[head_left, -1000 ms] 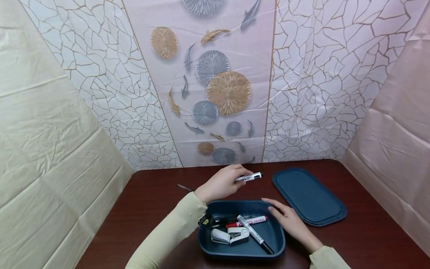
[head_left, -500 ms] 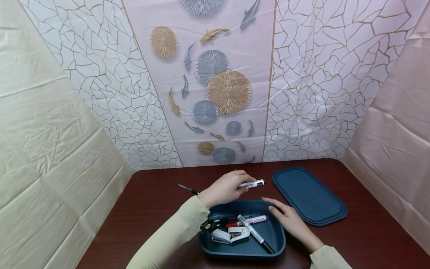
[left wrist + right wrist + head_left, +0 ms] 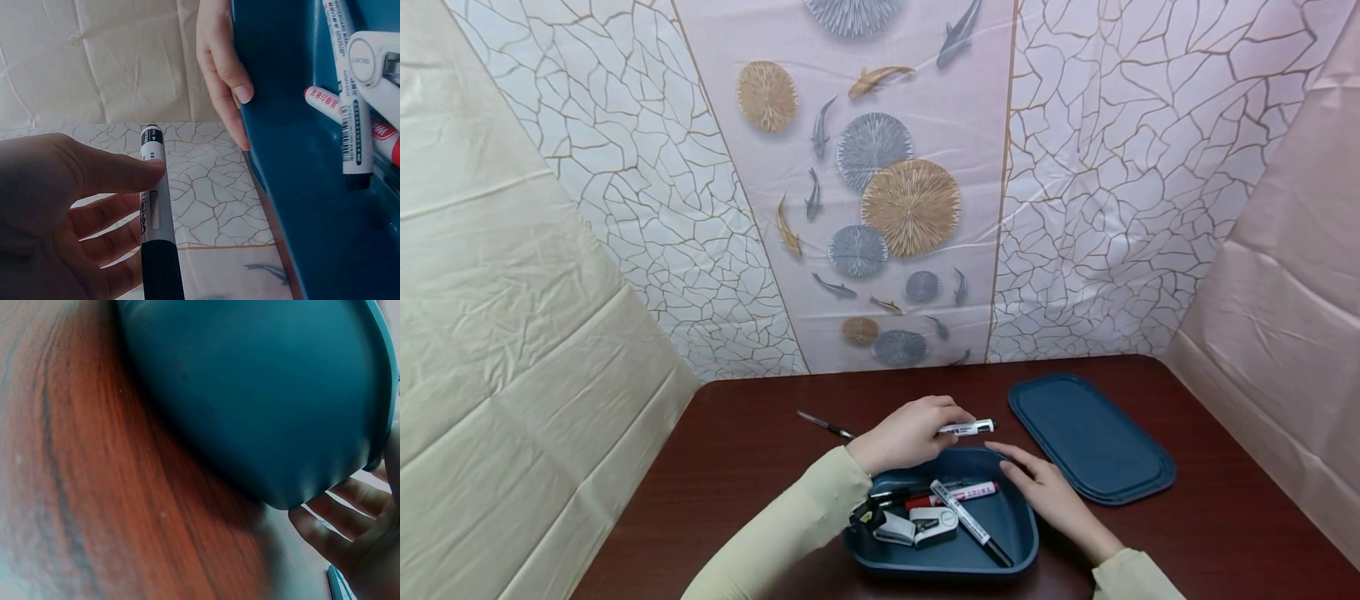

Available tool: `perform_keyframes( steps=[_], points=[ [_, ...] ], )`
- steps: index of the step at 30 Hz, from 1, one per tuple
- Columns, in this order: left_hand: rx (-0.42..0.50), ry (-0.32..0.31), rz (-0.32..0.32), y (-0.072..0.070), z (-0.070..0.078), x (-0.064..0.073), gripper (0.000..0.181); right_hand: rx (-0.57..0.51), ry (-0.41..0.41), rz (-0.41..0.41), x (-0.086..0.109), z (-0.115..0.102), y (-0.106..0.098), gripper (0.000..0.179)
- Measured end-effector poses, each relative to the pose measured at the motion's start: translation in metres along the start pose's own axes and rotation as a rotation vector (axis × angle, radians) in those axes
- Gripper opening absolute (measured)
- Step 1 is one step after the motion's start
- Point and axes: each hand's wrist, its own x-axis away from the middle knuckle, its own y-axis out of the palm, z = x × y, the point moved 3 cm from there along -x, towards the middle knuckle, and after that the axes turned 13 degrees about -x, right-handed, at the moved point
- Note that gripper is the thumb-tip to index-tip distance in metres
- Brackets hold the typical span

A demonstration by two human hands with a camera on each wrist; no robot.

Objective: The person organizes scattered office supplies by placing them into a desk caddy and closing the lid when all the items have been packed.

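Note:
My left hand (image 3: 910, 433) pinches a white whiteboard marker (image 3: 970, 428) with a black cap between thumb and fingers, just above the far rim of a dark blue box (image 3: 940, 572). The left wrist view shows the thumb lying across the marker's barrel (image 3: 155, 200). At the box's right rim rests my right hand (image 3: 1051, 497), its fingers extended; the right wrist view has fingertips (image 3: 300, 515) touching the outer wall. Inside the box lie a second white marker (image 3: 966, 517), a red-and-white marker (image 3: 977, 492), dark pens partly hidden, and white stapler-like pieces (image 3: 934, 525).
A dark blue lid (image 3: 1093, 442) lies flat on the brown table (image 3: 700, 492), right of and behind the box. A thin pen (image 3: 823, 423) lies on the table at the back left, partly behind my left arm. Patterned cloth hangs beyond the table's far edge.
My left hand has come down and slightly right with the marker, closer to the far rim of the box. The right hand has stayed at the right rim.

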Motion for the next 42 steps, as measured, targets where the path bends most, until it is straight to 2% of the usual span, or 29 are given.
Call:
perform_keyframes(
  steps=[10, 18, 25, 30, 42],
  points=[
    [-0.015, 0.023, -0.016, 0.012, 0.001, 0.002, 0.032, 0.02, -0.012, 0.017, 0.0, -0.001, 0.0, 0.044],
    [-0.008, 0.021, -0.042, 0.019, 0.001, 0.004, 0.032, 0.126, -0.113, 0.148, 0.001, -0.005, -0.002, 0.033],
    [0.014, 0.039, -0.066, 0.025, 0.002, 0.008, 0.033, 0.157, -0.171, 0.217, 0.002, -0.005, 0.0, 0.031],
    [0.0, 0.055, -0.081, 0.028, 0.005, 0.009, 0.032, 0.143, -0.248, 0.226, 0.004, -0.006, -0.001, 0.03],
    [-0.02, 0.097, -0.14, 0.041, 0.012, 0.01, 0.032, 0.13, -0.274, 0.221, 0.005, -0.005, 0.0, 0.031]
  ],
)
